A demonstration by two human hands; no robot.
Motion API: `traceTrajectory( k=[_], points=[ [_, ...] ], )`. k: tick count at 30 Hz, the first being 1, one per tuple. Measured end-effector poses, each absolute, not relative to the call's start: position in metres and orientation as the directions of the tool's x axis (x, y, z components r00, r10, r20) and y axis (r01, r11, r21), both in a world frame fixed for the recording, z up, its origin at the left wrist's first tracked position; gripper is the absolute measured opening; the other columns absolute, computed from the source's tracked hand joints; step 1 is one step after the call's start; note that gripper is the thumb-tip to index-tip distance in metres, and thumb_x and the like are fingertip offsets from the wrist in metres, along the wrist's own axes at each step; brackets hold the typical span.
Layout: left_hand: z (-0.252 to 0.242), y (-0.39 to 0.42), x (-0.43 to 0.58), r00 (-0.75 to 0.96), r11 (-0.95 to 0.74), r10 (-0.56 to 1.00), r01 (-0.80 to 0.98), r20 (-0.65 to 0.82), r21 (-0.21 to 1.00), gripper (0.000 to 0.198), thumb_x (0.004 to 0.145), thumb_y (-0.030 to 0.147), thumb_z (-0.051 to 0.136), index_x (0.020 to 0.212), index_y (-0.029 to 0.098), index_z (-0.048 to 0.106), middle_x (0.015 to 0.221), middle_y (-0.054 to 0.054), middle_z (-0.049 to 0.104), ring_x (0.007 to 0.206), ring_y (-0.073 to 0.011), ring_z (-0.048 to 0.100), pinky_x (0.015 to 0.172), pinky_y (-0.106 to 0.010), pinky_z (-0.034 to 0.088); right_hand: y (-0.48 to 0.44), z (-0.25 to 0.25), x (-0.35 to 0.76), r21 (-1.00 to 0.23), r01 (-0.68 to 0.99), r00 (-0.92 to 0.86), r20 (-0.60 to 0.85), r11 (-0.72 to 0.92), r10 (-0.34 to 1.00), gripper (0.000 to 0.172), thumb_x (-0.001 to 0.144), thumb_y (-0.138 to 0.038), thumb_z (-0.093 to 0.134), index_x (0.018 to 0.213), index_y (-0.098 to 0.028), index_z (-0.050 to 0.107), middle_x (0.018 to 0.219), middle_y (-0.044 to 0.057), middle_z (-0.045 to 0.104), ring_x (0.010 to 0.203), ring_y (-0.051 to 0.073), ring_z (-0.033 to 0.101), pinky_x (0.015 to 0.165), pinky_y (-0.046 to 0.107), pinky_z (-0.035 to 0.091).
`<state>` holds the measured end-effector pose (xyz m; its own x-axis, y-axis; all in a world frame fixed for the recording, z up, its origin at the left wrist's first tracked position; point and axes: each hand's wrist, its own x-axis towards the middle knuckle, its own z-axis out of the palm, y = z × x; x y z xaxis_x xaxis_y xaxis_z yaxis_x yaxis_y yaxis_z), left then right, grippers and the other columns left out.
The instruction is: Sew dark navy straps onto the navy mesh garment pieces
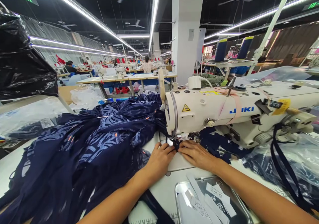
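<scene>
A white sewing machine point(199, 111) stands in front of me, its needle area at the lower left of the head. Close under the needle, my left hand point(161, 157) presses a small piece of dark navy fabric point(176, 145) with its fingers bent together. From the other side my right hand point(195, 153) has its fingertips on the same fabric, close to the presser foot. Most of that piece is hidden by the fingers. A big heap of navy garments with light blue patterns point(104, 147) lies left of my left hand.
A metal tray point(179, 197) with printed labels point(199, 204) sits at the table's front. Navy scraps point(214, 142) lie under the machine arm. Clear plastic bags point(299, 154) and a navy strap point(281, 164) are at right. Thread cones point(221, 51) stand behind; other people work farther back.
</scene>
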<state>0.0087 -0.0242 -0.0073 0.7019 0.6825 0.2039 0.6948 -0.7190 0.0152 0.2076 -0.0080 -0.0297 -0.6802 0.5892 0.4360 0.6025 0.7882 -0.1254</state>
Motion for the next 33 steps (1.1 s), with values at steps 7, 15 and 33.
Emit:
traceTrajectory(
  k=[7,15,33],
  points=[
    [-0.006,-0.024,0.005,0.705,-0.722,0.67,0.692,0.232,-0.017,0.037,0.077,0.003,0.047,0.109,0.02,0.055,0.117,-0.005,0.058,0.107,-0.0237,0.048,0.092,-0.043,0.033,-0.008,-0.026,0.206,-0.11,0.591,-0.684,0.456,0.799,0.569,0.022,0.087,-0.016,0.041,0.094,-0.02,0.062,0.092,0.006,0.058,0.086,0.017,0.055,0.076,0.031,0.046],
    [-0.009,-0.02,0.006,0.694,-0.714,0.684,0.7,0.225,0.01,0.038,0.077,0.002,0.047,0.11,0.019,0.056,0.117,-0.006,0.058,0.108,-0.0238,0.049,0.094,-0.047,0.032,-0.009,-0.027,0.205,-0.097,0.612,-0.681,0.439,0.785,0.586,0.021,0.086,-0.015,0.042,0.096,-0.018,0.06,0.095,0.007,0.058,0.086,0.018,0.055,0.076,0.032,0.047],
    [0.001,0.009,0.002,0.709,-0.732,0.67,0.681,0.22,0.035,0.045,0.07,-0.002,0.042,0.104,0.02,0.06,0.115,-0.004,0.06,0.113,-0.0236,0.047,0.098,-0.054,0.025,0.025,-0.028,0.196,-0.266,0.749,-0.456,0.458,0.607,0.763,0.022,0.082,-0.013,0.044,0.08,-0.017,0.065,0.074,0.002,0.068,0.069,0.015,0.062,0.065,0.025,0.049]
  ],
)
